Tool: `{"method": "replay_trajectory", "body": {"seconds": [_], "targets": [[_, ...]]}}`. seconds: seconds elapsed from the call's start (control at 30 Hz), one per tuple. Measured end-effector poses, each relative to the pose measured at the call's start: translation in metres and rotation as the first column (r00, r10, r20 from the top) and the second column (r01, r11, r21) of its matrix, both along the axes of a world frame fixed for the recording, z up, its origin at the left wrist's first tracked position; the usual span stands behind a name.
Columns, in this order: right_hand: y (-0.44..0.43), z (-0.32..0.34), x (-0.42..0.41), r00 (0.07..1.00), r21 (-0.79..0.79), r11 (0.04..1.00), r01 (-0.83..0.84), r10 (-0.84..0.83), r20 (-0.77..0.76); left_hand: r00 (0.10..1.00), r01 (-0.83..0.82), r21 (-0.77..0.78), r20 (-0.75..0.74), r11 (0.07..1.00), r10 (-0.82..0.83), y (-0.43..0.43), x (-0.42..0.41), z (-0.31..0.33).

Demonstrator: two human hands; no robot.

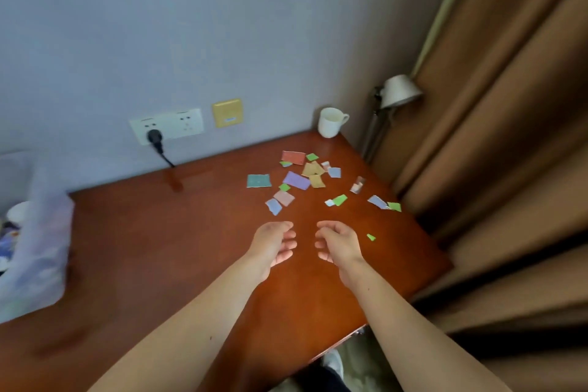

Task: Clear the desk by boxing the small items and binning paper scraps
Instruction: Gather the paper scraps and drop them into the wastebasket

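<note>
— At the table's (152, 248) left edge, first entry?

— One see-through plastic box (38, 242), blurred; contents not legible. On the wall behind it, a socket (167, 126) with a black plug in it.

— Centre?

— Left hand (273, 245), over bare wood, fingers loosely curled, holding nothing. Just beyond the fingertips, paper scraps (296, 180): a loose scatter of coloured pieces lying flat on the right half of the table, a few overlapping. Right hand (339, 243), just beside the left, curled the same way, also empty. Neither touches paper.

— Right side?

— One stray green scrap (371, 237), apart from the rest, near the right hand. White mug (331, 122) in the back corner. Lamp (399, 91) and curtain (509, 105), off the table.

— Step in hand?

— Gathering scraps for the bin, by my reckoning; no bin is in view. Advice: set a cupped hand at each outer side of the scatter and sweep inward to one heap before lifting. Flat paper on polished wood will likely slide rather than lift, so pinch at an overlapping corner. Sweep away from the right edge, where some pieces lie close to the drop. Pull the stray in first.
</note>
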State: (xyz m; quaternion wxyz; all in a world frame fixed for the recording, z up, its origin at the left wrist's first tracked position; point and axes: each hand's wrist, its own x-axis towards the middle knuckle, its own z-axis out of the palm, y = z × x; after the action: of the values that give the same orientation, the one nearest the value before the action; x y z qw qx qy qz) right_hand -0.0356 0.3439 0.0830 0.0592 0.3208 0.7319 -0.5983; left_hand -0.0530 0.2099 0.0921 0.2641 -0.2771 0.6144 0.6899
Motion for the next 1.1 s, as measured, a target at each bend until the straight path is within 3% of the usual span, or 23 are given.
{"method": "replay_trajectory", "body": {"seconds": [0.27, 0.47, 0.6, 0.77, 0.93, 1.1], "targets": [[0.082, -0.015, -0.004, 0.994, 0.047, 0.994, 0.098, -0.100, 0.042, 0.992, 0.120, 0.038, 0.034, 0.992, -0.122, 0.082, -0.019, -0.017], [0.144, -0.029, -0.038, 0.998, 0.066, 0.998, 0.026, -0.030, 0.062, 0.992, 0.122, -0.048, 0.033, 0.991, -0.121, 0.146, -0.043, -0.037], [0.186, -0.046, -0.060, 0.992, 0.113, 0.989, -0.091, 0.080, 0.096, 0.967, 0.243, -0.131, -0.039, 0.961, -0.250, 0.185, -0.059, -0.061], [0.220, -0.076, -0.076, 0.901, 0.209, 0.887, -0.412, 0.362, 0.241, 0.893, 0.337, -0.403, -0.148, 0.851, -0.424, 0.212, -0.062, -0.099], [0.237, -0.093, -0.089, 0.798, 0.203, 0.782, -0.589, 0.524, 0.297, 0.841, 0.375, -0.662, -0.052, 0.649, -0.539, 0.228, -0.062, -0.117], [0.244, -0.106, -0.101, 0.729, 0.184, 0.717, -0.672, 0.598, 0.333, 0.773, 0.396, -0.784, 0.002, 0.479, -0.635, 0.232, -0.067, -0.133]]}}
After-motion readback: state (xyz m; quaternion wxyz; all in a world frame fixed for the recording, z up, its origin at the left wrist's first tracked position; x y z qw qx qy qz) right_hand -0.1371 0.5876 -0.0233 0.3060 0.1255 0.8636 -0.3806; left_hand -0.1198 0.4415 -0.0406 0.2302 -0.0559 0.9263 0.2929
